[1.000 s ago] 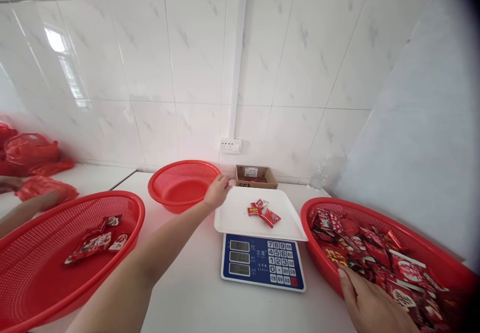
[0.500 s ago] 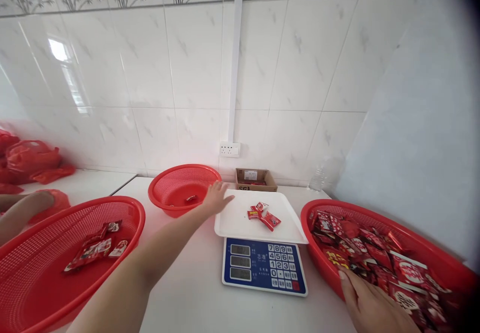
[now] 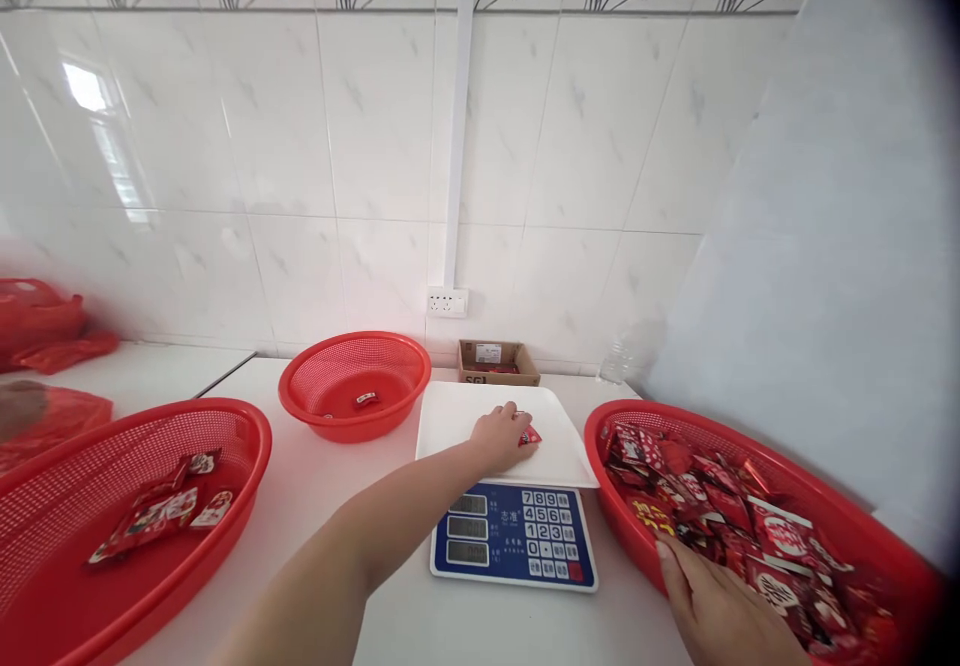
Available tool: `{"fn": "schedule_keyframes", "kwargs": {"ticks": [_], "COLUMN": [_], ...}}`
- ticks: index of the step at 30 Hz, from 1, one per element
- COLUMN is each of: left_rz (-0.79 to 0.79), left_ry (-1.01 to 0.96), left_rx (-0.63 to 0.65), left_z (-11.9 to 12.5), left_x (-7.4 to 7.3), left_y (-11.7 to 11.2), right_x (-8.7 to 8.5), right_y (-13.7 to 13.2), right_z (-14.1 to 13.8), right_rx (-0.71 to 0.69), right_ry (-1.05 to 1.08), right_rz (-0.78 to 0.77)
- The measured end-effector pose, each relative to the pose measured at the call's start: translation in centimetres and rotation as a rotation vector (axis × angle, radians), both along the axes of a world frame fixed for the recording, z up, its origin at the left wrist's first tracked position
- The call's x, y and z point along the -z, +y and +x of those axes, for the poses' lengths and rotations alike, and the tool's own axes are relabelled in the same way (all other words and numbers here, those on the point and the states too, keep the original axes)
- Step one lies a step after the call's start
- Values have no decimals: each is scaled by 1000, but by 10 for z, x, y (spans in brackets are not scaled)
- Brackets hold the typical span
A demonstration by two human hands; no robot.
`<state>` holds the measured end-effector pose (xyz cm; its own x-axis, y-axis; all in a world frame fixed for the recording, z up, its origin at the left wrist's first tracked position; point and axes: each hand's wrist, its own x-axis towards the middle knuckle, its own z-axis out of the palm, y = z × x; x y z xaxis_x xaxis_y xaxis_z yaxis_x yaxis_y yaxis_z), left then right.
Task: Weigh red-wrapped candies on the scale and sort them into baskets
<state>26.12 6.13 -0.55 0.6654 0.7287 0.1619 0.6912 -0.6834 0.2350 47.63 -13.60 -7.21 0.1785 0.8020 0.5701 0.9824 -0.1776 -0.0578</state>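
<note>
Cupping the red packets [image 3: 529, 436] on the white tray [image 3: 450, 421] of the scale [image 3: 514, 536], the left hand [image 3: 501, 438] lies palm down with its fingers curled over them. One packet's end peeks out past the fingertips, and I cannot tell whether the fingers actually pinch any. Just behind and to the left of that hand sits a small red basket [image 3: 315, 381] with a single packet [image 3: 366, 399] in it. Straight behind the hand is a cardboard box [image 3: 497, 361]. Nearer the person and off to the right, the right hand [image 3: 712, 611] rests flat, fingers spread, on the heap of packets [image 3: 720, 506] in the right basket [image 3: 825, 491]. Well to the left, the large left basket [image 3: 240, 436] holds only a few packets [image 3: 157, 511]. By my reading the work is at an early stage, since the heap looks nearly full and few packets lie elsewhere.
</note>
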Motion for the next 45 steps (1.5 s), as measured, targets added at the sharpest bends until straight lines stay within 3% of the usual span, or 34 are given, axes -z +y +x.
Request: {"fn": "schedule_keyframes", "kwargs": {"ticks": [8,20,24,27,32,35,39,45], "left_rz": [47,162,138,138,114,92,131,308], "left_ry": [-83,-204,-125,-53,3,-1,-67,-296], "left_rx": [-91,-477,-580,-511,-164,-52,-73,-354], "left_z": [-37,-144,-169,-161,-106,-78,-72,-121], "left_x": [1,-38,-38,-29,-6,3,0,-27], "left_y": [19,60,62,55,33,27,34,38], "right_x": [17,16,14,15,18,16,7,-11], "right_y": [4,4,4,5,4,3,1,-3], "right_z": [13,9,9,11,17,15,7,-11], "right_rx": [-12,4,7,5,4,9,-11,11], "right_ry": [-12,-14,-20,-20,31,30,-26,6], "right_rz": [-22,-23,-32,-26,-70,-58,-8,30]}}
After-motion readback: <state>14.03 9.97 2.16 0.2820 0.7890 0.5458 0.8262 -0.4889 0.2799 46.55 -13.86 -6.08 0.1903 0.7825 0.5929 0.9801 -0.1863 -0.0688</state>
